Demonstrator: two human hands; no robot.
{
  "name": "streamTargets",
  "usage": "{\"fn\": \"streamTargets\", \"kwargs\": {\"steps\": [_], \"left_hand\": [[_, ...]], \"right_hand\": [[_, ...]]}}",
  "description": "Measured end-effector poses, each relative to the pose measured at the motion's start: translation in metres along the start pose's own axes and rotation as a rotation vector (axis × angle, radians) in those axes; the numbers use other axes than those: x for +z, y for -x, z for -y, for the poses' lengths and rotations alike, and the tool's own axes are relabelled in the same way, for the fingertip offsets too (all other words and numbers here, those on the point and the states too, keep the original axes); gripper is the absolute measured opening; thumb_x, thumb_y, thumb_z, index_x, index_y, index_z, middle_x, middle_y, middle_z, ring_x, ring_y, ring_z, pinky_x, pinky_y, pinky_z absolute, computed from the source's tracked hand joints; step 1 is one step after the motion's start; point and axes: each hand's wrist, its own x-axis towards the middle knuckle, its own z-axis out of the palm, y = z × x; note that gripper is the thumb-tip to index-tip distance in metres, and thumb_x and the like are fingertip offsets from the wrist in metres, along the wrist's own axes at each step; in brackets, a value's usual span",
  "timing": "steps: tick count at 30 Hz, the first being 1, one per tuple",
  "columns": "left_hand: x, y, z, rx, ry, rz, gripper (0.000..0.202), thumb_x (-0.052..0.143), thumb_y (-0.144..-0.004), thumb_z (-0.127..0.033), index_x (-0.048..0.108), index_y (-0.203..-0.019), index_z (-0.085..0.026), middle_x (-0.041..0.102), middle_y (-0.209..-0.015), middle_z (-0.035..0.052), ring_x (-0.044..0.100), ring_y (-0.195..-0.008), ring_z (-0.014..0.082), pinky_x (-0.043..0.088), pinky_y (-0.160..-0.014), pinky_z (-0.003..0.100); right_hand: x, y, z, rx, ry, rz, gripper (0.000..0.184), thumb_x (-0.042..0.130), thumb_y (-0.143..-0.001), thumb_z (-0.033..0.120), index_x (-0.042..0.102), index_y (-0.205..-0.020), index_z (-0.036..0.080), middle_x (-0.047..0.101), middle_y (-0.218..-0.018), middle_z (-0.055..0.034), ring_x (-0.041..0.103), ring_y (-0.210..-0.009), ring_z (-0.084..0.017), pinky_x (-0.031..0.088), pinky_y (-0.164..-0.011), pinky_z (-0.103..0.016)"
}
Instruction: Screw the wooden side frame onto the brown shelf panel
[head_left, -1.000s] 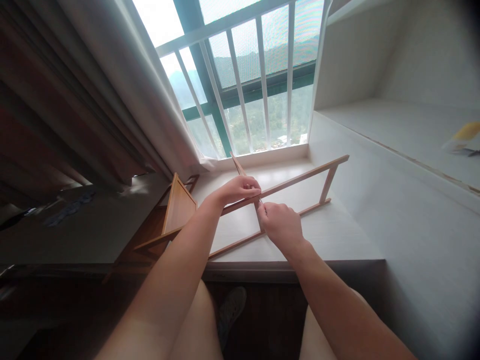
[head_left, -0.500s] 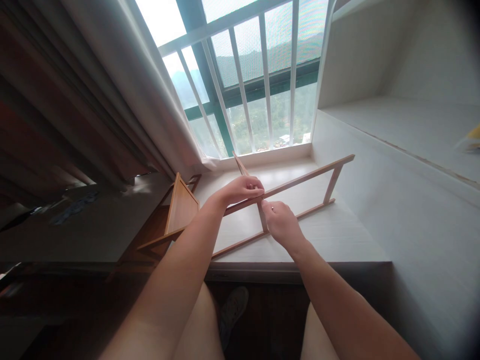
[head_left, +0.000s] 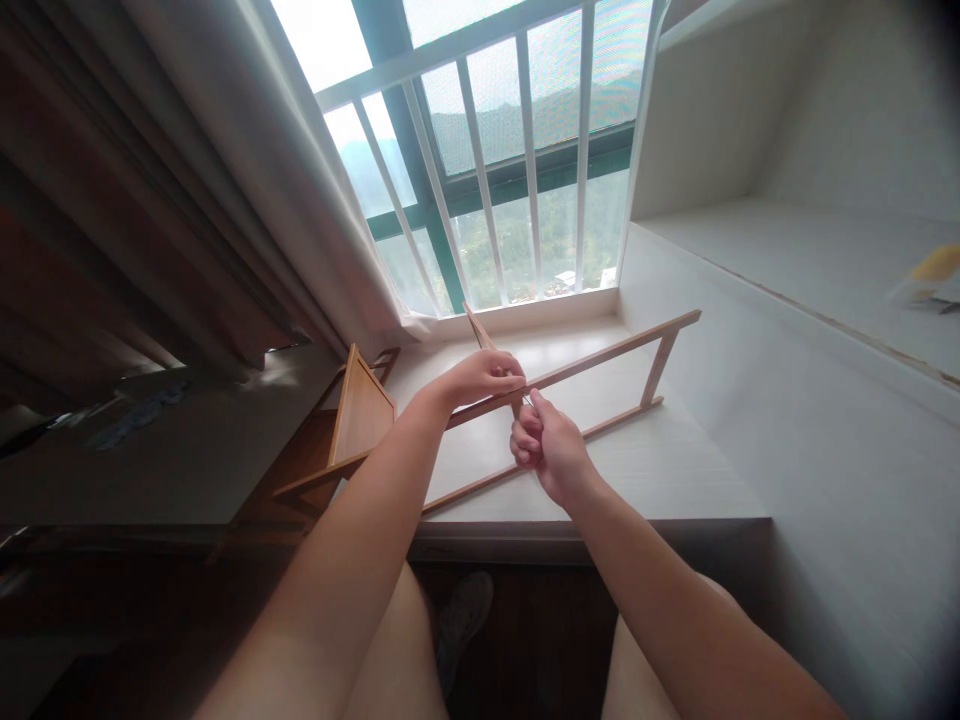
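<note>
A ladder-like wooden frame [head_left: 615,351] stands on edge on the white sill, its long upper rail slanting up to the right. My left hand [head_left: 489,378] is closed around that rail at a joint with a crosspiece. Just below the joint, my right hand [head_left: 551,445] has its fingers curled, with thumb and forefinger pinching a thin metal tool [head_left: 529,401] against the rail. Most of this tool is hidden in the fingers, so its exact kind is unclear. Another wooden piece [head_left: 475,325] sticks up behind my left hand.
Left of my forearm, a wooden panel section [head_left: 364,410] leans on the sill [head_left: 645,470]. Behind are a barred window [head_left: 517,170] and a hanging curtain [head_left: 247,170]. To the right is a white shelf unit [head_left: 750,330] with a yellow item [head_left: 937,264] on it.
My right hand has turned at the wrist, so its curled fingers now face left and the thin tool shows. My left hand keeps its hold on the rail.
</note>
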Motion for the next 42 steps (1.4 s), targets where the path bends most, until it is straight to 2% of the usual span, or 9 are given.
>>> {"fn": "streamTargets", "kwargs": {"steps": [3, 9, 13, 17, 19, 23, 26, 32, 42], "left_hand": [[-0.001, -0.001, 0.001, -0.001, -0.005, -0.004, 0.03, 0.058, -0.084, -0.042, 0.068, -0.085, -0.014, 0.063, -0.08, 0.0039, 0.057, -0.074, 0.0142, 0.044, -0.066, 0.024], [0.0, -0.001, 0.0, 0.013, -0.011, -0.025, 0.028, 0.059, -0.083, -0.041, 0.068, -0.081, -0.014, 0.061, -0.078, 0.0026, 0.054, -0.072, 0.0131, 0.042, -0.066, 0.024], [0.0, -0.001, 0.001, 0.006, 0.006, -0.021, 0.027, 0.058, -0.083, -0.039, 0.068, -0.083, -0.014, 0.062, -0.079, 0.0029, 0.055, -0.072, 0.0132, 0.042, -0.066, 0.024], [-0.001, -0.001, 0.002, 0.004, -0.004, -0.012, 0.028, 0.058, -0.084, -0.04, 0.069, -0.084, -0.014, 0.063, -0.08, 0.0033, 0.055, -0.073, 0.0135, 0.043, -0.067, 0.024], [-0.001, -0.002, 0.002, 0.004, -0.011, -0.009, 0.028, 0.058, -0.084, -0.04, 0.069, -0.084, -0.014, 0.063, -0.079, 0.0031, 0.055, -0.073, 0.0135, 0.043, -0.067, 0.024], [-0.001, -0.002, 0.001, -0.005, -0.013, -0.002, 0.028, 0.058, -0.084, -0.041, 0.068, -0.085, -0.014, 0.064, -0.08, 0.0035, 0.057, -0.073, 0.0139, 0.043, -0.067, 0.024], [-0.002, -0.002, 0.001, -0.001, -0.008, 0.014, 0.028, 0.057, -0.084, -0.04, 0.068, -0.084, -0.014, 0.064, -0.08, 0.0037, 0.058, -0.074, 0.0141, 0.044, -0.067, 0.024], [-0.002, -0.003, 0.001, 0.015, 0.014, 0.029, 0.027, 0.058, -0.084, -0.039, 0.068, -0.083, -0.014, 0.064, -0.083, 0.0043, 0.059, -0.076, 0.0147, 0.045, -0.068, 0.024], [-0.001, -0.003, 0.002, 0.015, -0.012, 0.018, 0.027, 0.057, -0.085, -0.039, 0.068, -0.085, -0.014, 0.065, -0.08, 0.004, 0.06, -0.075, 0.0149, 0.045, -0.067, 0.024]], "right_hand": [[-0.006, -0.005, 0.0, -0.109, 0.206, -0.064, 0.053, 0.047, -0.088, 0.06, 0.027, -0.057, 0.023, 0.029, -0.039, 0.0069, 0.029, -0.035, -0.008, 0.022, -0.036, -0.022], [-0.018, -0.005, 0.001, -0.282, 0.476, -0.062, 0.049, 0.056, -0.085, 0.055, 0.036, -0.056, 0.021, 0.035, -0.042, 0.0059, 0.032, -0.037, -0.008, 0.025, -0.039, -0.023], [-0.021, 0.0, 0.003, -0.314, 0.534, -0.055, 0.042, 0.053, -0.088, 0.05, 0.038, -0.06, 0.021, 0.039, -0.047, 0.0057, 0.037, -0.04, -0.009, 0.029, -0.041, -0.023], [-0.024, 0.006, 0.007, -0.317, 0.608, -0.059, 0.037, 0.042, -0.093, 0.042, 0.035, -0.063, 0.022, 0.039, -0.05, 0.0049, 0.039, -0.043, -0.011, 0.03, -0.045, -0.024], [-0.026, 0.01, 0.009, -0.354, 0.773, -0.093, 0.036, 0.036, -0.095, 0.039, 0.034, -0.064, 0.022, 0.041, -0.053, 0.0035, 0.041, -0.049, -0.012, 0.031, -0.05, -0.025], [-0.028, 0.018, 0.015, -0.485, 1.254, -0.186, 0.029, 0.033, -0.096, 0.034, 0.037, -0.07, 0.022, 0.044, -0.058, 0.0023, 0.039, -0.056, -0.015, 0.025, -0.056, -0.027], [-0.026, 0.019, 0.018, -0.559, 1.466, -0.233, 0.028, 0.035, -0.096, 0.034, 0.04, -0.072, 0.021, 0.044, -0.058, 0.0019, 0.035, -0.055, -0.014, 0.02, -0.056, -0.027], [-0.026, 0.013, 0.019, -0.664, 1.549, -0.274, 0.032, 0.04, -0.095, 0.032, 0.042, -0.066, 0.02, 0.047, -0.057, 0.0014, 0.033, -0.053, -0.013, 0.018, -0.055, -0.027], [-0.022, 0.007, 0.018, -0.672, 1.588, -0.258, 0.031, 0.044, -0.092, 0.028, 0.046, -0.063, 0.019, 0.05, -0.059, 0.001, 0.033, -0.054, -0.012, 0.017, -0.055, -0.027]]}}
